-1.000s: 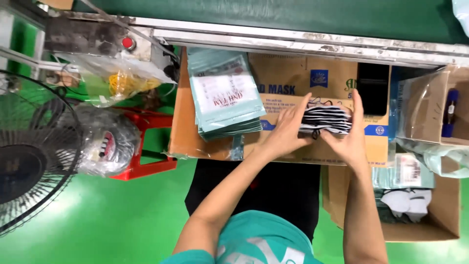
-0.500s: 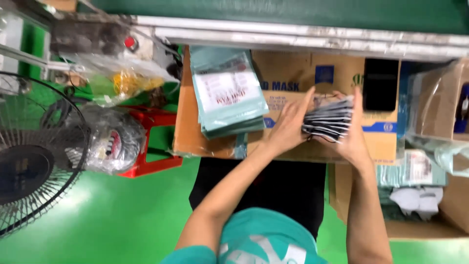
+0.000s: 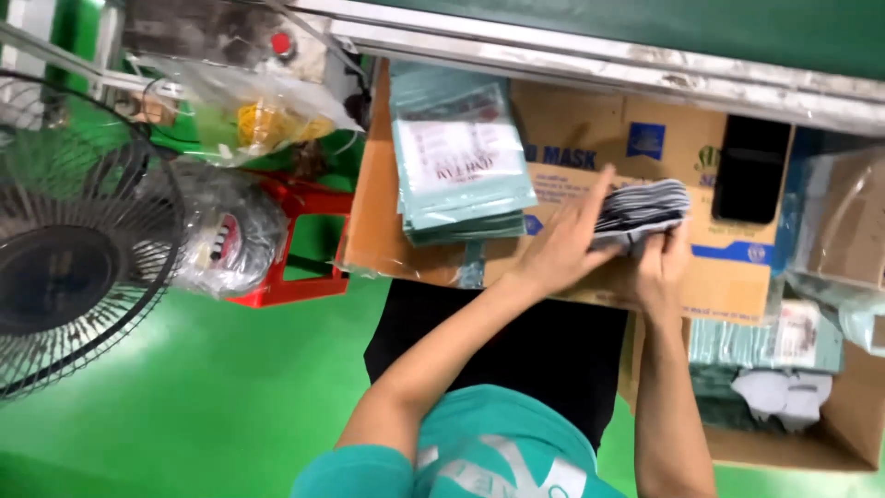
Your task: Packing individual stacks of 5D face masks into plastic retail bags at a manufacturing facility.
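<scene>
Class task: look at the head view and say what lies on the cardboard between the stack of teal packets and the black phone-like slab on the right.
In the head view, the bundle of dark masks lies between the stack of teal packets and the black slab, held by the left hand and right hand.

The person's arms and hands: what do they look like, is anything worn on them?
Both arms are bare from the short teal sleeve down. The left hand and right hand wear no gloves, and no rings, watch or bracelets show.

Factory packing station: conveyor [image 3: 590, 55], cartons [image 3: 645, 157]

Teal pouch stack [image 3: 461, 166] on printed cardboard [image 3: 590, 138]
</scene>
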